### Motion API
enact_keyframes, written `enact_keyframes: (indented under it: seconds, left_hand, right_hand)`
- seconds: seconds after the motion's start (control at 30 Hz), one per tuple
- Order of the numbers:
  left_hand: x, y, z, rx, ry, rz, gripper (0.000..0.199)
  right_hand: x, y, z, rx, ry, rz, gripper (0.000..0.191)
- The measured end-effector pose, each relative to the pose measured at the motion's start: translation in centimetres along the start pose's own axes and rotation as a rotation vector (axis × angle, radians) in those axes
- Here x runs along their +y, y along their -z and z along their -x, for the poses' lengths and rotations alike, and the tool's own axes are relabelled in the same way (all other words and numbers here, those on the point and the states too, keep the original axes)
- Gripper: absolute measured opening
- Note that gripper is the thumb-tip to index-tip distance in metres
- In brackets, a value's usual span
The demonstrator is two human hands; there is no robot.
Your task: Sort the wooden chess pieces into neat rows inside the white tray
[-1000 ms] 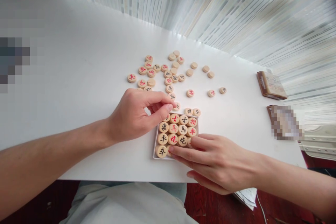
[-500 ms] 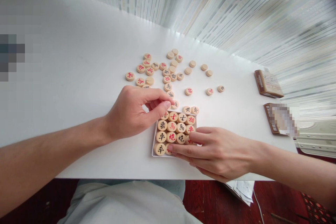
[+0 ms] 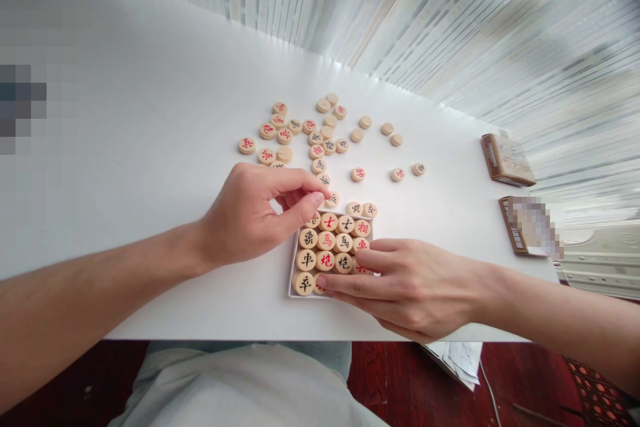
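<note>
A shallow white box [image 3: 290, 280] near the table's front edge holds rows of round wooden Chinese chess pieces, with red and black characters facing up. My left hand [image 3: 265, 213] is over the box's far left corner, thumb and index finger pinched together. What lies in the pinch, if anything, is hidden; a black-marked Chinese chess piece [image 3: 333, 199] lies right beside the fingertips. My right hand [image 3: 415, 287] reaches over the box from the right, fingers apart. Its fingertips rest on red-marked pieces, and the hand hides the box's near right corner.
Loose Chinese chess pieces [image 3: 329, 147] are scattered beyond the box, some blank side up. Two pieces [image 3: 363, 209] lie against its far edge. Two small brown boxes [image 3: 509, 159] are at the table's right end. A pleated curtain [image 3: 300, 0] borders the white table [image 3: 150, 113].
Both hands keep nearly the same pose over the box. The whole view has shifted very slightly; the loose pieces lie as before.
</note>
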State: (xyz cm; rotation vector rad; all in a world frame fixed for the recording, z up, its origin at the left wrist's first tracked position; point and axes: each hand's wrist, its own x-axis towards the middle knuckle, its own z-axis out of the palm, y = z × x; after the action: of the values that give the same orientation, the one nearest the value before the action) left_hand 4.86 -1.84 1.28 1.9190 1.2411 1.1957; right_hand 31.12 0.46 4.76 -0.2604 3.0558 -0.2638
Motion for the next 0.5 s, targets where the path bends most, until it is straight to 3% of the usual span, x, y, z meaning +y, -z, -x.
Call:
enact_keyframes:
  seconds: [0.23, 0.5]
  left_hand:
    - [-0.09, 0.03, 0.03, 0.010, -0.030, -0.014, 0.018]
    - [0.02, 0.08, 0.10, -0.003, -0.018, -0.006, 0.018]
  right_hand:
    - [0.09, -0.14, 0.05, 0.009, 0.001, 0.008, 0.043]
    - [0.16, 0.78, 0.94, 0.156, 0.013, 0.015, 0.040]
